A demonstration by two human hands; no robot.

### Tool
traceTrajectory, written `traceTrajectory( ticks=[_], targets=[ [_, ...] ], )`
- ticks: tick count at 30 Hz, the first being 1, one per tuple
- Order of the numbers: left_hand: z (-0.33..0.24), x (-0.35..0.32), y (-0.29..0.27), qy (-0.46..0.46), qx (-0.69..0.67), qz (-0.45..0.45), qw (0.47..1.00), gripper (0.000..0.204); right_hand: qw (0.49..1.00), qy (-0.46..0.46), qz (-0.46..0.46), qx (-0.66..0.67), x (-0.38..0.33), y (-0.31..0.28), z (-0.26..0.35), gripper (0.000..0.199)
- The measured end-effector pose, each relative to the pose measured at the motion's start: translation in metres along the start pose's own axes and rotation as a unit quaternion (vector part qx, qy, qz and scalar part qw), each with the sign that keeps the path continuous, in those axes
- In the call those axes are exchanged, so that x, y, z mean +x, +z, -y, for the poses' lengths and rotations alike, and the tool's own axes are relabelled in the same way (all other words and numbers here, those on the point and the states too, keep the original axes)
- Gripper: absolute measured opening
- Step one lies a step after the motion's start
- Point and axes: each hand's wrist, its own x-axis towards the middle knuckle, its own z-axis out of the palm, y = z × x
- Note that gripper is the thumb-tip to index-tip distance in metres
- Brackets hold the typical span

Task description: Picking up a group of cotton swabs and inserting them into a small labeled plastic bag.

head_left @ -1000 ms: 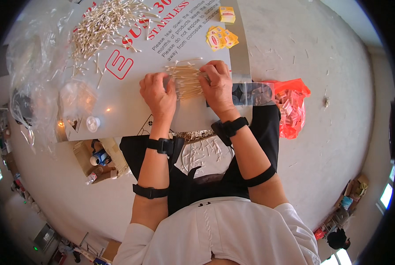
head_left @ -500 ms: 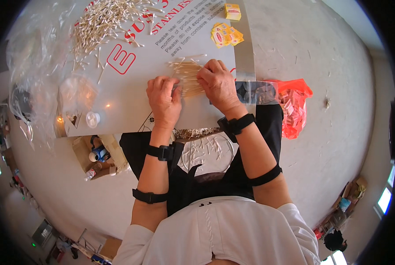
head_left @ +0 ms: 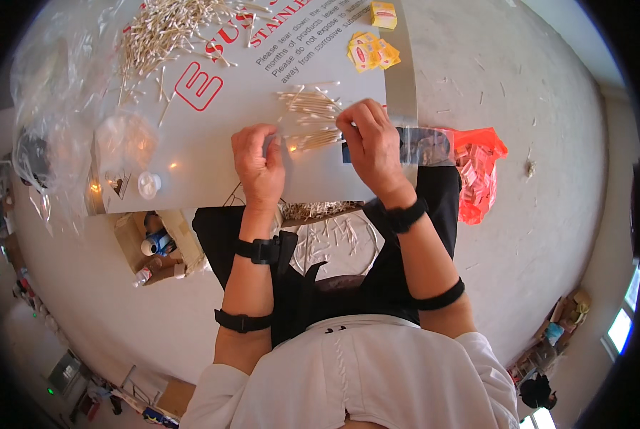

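Observation:
A small bundle of cotton swabs point(head_left: 311, 107) lies on the grey sheet-covered table point(head_left: 213, 161), split into an upper and a lower group. To its left, my left hand point(head_left: 258, 168) hovers with bent fingers, the thumb apart from the forefinger; nothing shows between them. At the bundle's right ends is my right hand point(head_left: 372, 146), its thumb and fingertips pinched together. Whatever the pinch holds is hidden by the fingers. Under that wrist, a clear plastic strip with dark parts point(head_left: 424, 146) reaches over the table's right edge.
A large heap of cotton swabs point(head_left: 170, 36) covers the far left. Yellow cards point(head_left: 372, 53) and a yellow stack point(head_left: 384, 14) lie far right. Clear plastic point(head_left: 55, 121) drapes the left side, near a small white cup point(head_left: 148, 185). A red bag point(head_left: 481, 171) of pink packs hangs at the right.
My right hand has drawn back to the right and my left hand slightly left, widening the space between them. More of the swab bundle shows, with a gap in it.

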Motion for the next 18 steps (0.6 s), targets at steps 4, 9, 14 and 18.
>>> traceTrajectory(
  ticks=[4,9,14,18],
  targets=[
    [0.009,-0.005,-0.024,-0.045,0.001,0.011,0.999,0.02,0.993,-0.027,0.109,-0.024,-0.041,-0.023,0.03,0.01],
    [0.006,-0.008,-0.039,-0.09,0.011,0.038,0.995,0.016,0.977,-0.049,0.198,-0.056,-0.094,-0.017,0.038,0.02],
    [0.001,-0.02,-0.031,-0.11,-0.036,0.051,0.992,0.026,0.983,0.021,0.184,-0.003,-0.09,-0.016,0.039,0.023],
    [-0.014,-0.023,-0.002,-0.155,-0.253,-0.031,0.954,0.042,0.947,0.195,-0.041,0.252,-0.072,-0.002,0.013,0.027]
  ],
)
